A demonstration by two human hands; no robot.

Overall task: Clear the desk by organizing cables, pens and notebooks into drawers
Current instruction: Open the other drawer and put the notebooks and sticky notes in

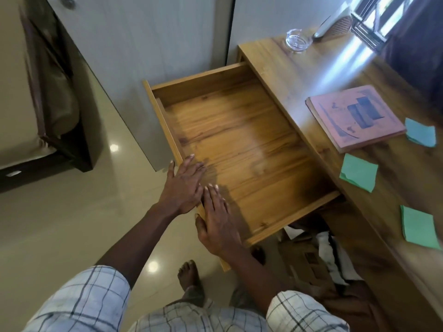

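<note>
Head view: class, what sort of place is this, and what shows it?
Probably a bedroom or hotel room: a wooden desk with its drawer open, a notebook on the desktop, and what looks like a bed at the left.

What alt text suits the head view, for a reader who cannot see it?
The left hand and the right hand rest on the front edge of an open wooden drawer. On the desk lie a pink notebook, three sticky notes and a glass ashtray.
</note>
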